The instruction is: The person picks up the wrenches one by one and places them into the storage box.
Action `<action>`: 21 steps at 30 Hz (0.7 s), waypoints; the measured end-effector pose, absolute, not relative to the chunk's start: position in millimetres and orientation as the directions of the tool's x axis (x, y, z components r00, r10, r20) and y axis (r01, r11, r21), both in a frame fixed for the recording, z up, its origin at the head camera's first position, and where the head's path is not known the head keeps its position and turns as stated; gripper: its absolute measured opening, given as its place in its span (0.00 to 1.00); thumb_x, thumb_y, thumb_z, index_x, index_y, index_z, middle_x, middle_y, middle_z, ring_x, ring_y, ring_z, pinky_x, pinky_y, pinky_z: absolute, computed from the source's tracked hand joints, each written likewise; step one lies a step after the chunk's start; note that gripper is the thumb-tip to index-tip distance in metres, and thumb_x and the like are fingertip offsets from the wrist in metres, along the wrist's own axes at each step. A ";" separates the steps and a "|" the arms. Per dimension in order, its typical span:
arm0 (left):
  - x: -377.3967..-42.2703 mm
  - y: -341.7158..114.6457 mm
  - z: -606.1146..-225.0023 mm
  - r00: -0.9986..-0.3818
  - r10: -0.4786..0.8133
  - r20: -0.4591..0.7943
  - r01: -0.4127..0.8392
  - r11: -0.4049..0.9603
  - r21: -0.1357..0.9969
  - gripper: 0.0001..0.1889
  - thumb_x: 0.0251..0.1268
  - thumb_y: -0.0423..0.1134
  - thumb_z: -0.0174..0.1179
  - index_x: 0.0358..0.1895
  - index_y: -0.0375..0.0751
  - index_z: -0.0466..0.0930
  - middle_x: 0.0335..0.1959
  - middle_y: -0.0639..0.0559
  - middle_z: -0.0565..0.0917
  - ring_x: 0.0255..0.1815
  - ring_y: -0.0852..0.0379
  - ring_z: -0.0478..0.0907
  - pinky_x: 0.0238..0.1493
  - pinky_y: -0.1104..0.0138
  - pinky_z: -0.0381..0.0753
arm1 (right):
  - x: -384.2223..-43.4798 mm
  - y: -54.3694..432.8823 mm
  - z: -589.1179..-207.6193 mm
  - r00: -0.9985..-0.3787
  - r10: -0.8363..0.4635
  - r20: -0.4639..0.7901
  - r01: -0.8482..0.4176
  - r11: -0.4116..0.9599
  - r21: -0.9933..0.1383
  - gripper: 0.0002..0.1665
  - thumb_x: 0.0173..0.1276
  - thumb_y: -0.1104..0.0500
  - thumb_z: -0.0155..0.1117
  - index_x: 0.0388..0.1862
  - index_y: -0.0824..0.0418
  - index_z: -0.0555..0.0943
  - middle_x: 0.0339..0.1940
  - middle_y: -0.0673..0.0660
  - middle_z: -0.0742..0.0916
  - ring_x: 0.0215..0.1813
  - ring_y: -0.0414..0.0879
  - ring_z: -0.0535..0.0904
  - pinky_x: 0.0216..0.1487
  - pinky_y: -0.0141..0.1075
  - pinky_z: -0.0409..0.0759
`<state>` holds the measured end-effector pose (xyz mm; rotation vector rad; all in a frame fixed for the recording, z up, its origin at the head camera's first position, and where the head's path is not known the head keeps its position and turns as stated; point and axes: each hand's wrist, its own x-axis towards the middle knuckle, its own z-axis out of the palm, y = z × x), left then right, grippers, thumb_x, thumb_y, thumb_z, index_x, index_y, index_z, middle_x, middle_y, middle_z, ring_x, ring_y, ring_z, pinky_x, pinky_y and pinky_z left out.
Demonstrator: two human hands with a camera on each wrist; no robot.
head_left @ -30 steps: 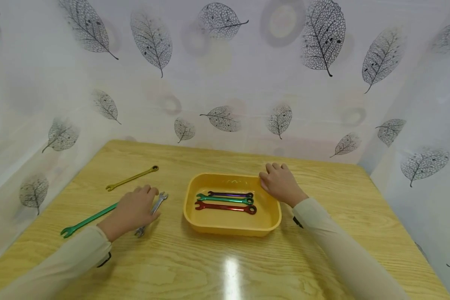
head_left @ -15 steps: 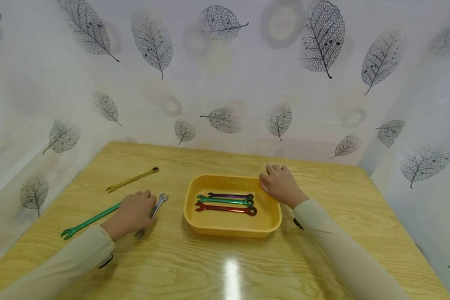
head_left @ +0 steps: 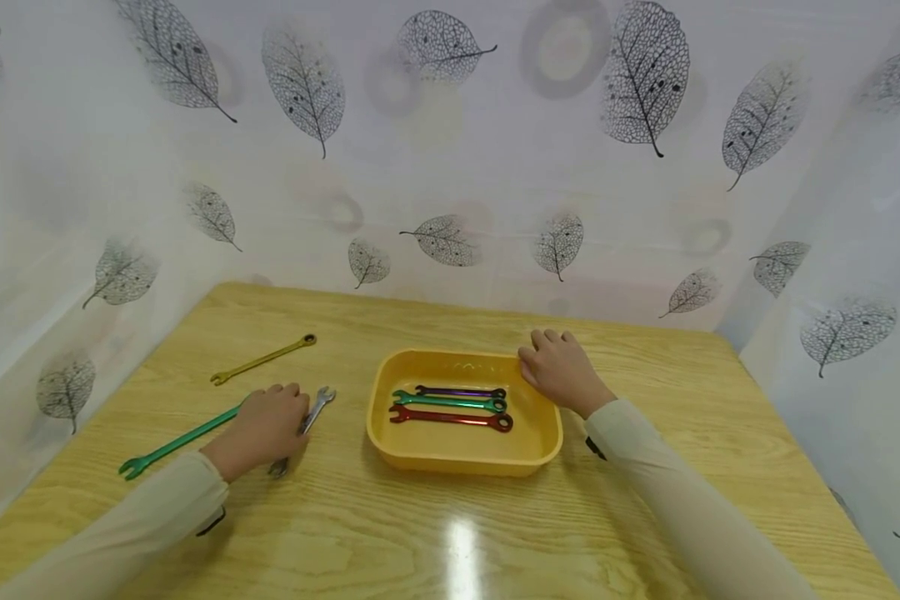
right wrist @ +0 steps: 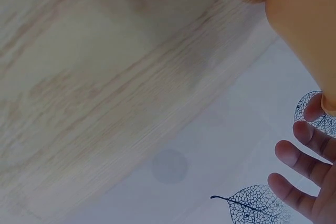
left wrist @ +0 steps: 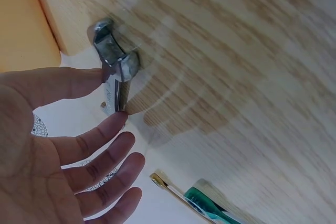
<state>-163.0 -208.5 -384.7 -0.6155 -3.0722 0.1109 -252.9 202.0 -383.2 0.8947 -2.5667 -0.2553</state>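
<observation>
My left hand (head_left: 264,429) pinches a silver open-end wrench (head_left: 318,410) between thumb and index finger. In the left wrist view the wrench's jaw end (left wrist: 111,50) points up past the thumb, while the other fingers stay loose. At the upper right corner of a yellow plastic tray (head_left: 465,465), my right hand (head_left: 562,373) grips the rim. Part of the tray wall (right wrist: 304,19) shows in the right wrist view, with a fingertip at its edge. Inside the tray lie a purple wrench (head_left: 461,391), a green wrench (head_left: 448,402) and a red wrench (head_left: 447,417).
Left of my left hand lies a longer green wrench (head_left: 176,444), its far end hidden by the hand. Behind it rests a yellow wrench (head_left: 262,361). Leaf-patterned sheeting (head_left: 450,167) surrounds the wooden table (head_left: 360,533) at the back and sides.
My left thumb has drawn in toward the fingers, and that hand has closed on the silver wrench. The right hand and the tray have stayed in place.
</observation>
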 end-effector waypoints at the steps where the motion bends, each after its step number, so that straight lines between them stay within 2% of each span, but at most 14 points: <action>1: -163.3 -208.9 -384.9 -0.922 0.387 -0.006 0.386 0.920 -0.068 0.14 0.50 0.45 0.68 0.25 0.43 0.73 0.25 0.51 0.71 0.23 0.56 0.67 0.23 0.62 0.70 | -252.9 201.9 -383.2 -0.710 -0.628 0.318 -0.553 0.777 0.301 0.09 0.67 0.54 0.56 0.29 0.56 0.76 0.26 0.55 0.73 0.28 0.48 0.65 0.31 0.39 0.61; 5: -164.1 -210.8 -385.5 -0.919 0.395 0.001 0.394 0.918 -0.048 0.13 0.50 0.43 0.68 0.24 0.43 0.72 0.24 0.52 0.70 0.22 0.57 0.65 0.22 0.64 0.67 | -252.9 201.6 -383.1 -0.706 -0.630 0.324 -0.552 0.776 0.307 0.09 0.67 0.54 0.56 0.29 0.56 0.76 0.26 0.55 0.72 0.27 0.48 0.65 0.31 0.39 0.62; 15: -165.1 -215.4 -390.5 -0.916 0.401 -0.017 0.402 0.915 -0.046 0.13 0.49 0.43 0.69 0.27 0.43 0.74 0.25 0.52 0.72 0.24 0.58 0.66 0.24 0.64 0.68 | -255.2 199.8 -383.8 -0.710 -0.632 0.311 -0.558 0.774 0.300 0.10 0.69 0.53 0.54 0.30 0.55 0.77 0.26 0.54 0.72 0.28 0.47 0.64 0.31 0.39 0.61; 21: -164.2 -213.8 -388.3 -0.903 0.429 0.000 0.429 0.903 -0.026 0.11 0.50 0.40 0.69 0.28 0.44 0.74 0.26 0.53 0.72 0.23 0.58 0.66 0.22 0.66 0.68 | -252.7 200.9 -381.5 -0.705 -0.628 0.330 -0.554 0.777 0.297 0.09 0.67 0.54 0.56 0.29 0.56 0.77 0.25 0.55 0.72 0.27 0.47 0.64 0.30 0.39 0.60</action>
